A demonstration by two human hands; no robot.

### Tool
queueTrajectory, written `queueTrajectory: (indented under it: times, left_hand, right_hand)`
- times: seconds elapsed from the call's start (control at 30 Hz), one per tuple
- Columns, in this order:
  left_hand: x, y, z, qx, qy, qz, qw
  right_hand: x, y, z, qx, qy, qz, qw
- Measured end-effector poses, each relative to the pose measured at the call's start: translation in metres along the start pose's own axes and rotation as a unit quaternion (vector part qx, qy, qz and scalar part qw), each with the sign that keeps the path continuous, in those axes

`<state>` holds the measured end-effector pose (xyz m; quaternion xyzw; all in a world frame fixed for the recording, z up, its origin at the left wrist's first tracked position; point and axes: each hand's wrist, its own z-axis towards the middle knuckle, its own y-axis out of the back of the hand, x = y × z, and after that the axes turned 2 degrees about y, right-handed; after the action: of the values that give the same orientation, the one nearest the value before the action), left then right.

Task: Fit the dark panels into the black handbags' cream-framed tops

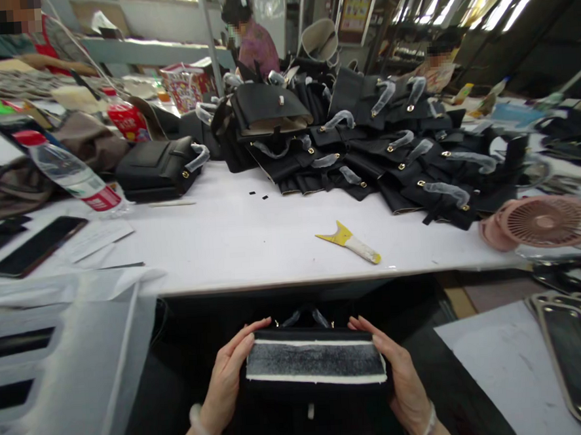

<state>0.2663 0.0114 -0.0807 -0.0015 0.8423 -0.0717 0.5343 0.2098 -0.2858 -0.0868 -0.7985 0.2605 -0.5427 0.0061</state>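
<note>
We see the left hand [226,372] and right hand [401,371] set wide apart, each gripping one end of a black rectangular bag with a dark-grey, white-edged panel [314,362] turned up toward us. Bag sits between the hands, just below the front edge of a white-topped table [253,246]. On the table we log a yellow fork-tipped tool with a whitish handle [351,243], a pink round plastic fan [541,222] to its right, and a heap of black bags with plastic-wrapped handles [406,177] behind.
</note>
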Motion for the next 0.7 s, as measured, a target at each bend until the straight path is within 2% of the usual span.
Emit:
queueTrajectory:
  times: [0.1,0.2,0.3,0.4,0.57,0.7]
  left_hand:
    - [0.000,-0.003,-0.006,-0.003,0.035,-0.067,0.997]
    - [-0.001,-0.003,-0.009,-0.005,0.027,-0.104,0.994]
    - [0.001,-0.002,-0.008,-0.002,0.020,-0.103,0.995]
    - [0.007,-0.001,-0.005,-0.025,0.002,-0.074,0.997]
    - [0.017,-0.005,0.002,-0.086,-0.066,-0.038,0.993]
    - [0.009,-0.012,-0.004,-0.073,-0.050,-0.078,0.993]
  right_hand:
    - [0.004,-0.004,-0.004,-0.005,-0.017,0.045,0.999]
    - [0.013,-0.005,-0.006,-0.004,-0.030,0.043,0.999]
    - [0.020,-0.004,-0.005,0.013,-0.036,0.003,0.999]
    - [0.021,-0.004,-0.003,0.021,-0.033,-0.023,0.999]
    - [0.018,-0.004,-0.004,-0.009,-0.005,-0.084,0.996]
    - [0.011,0.000,-0.008,-0.034,-0.002,-0.093,0.995]
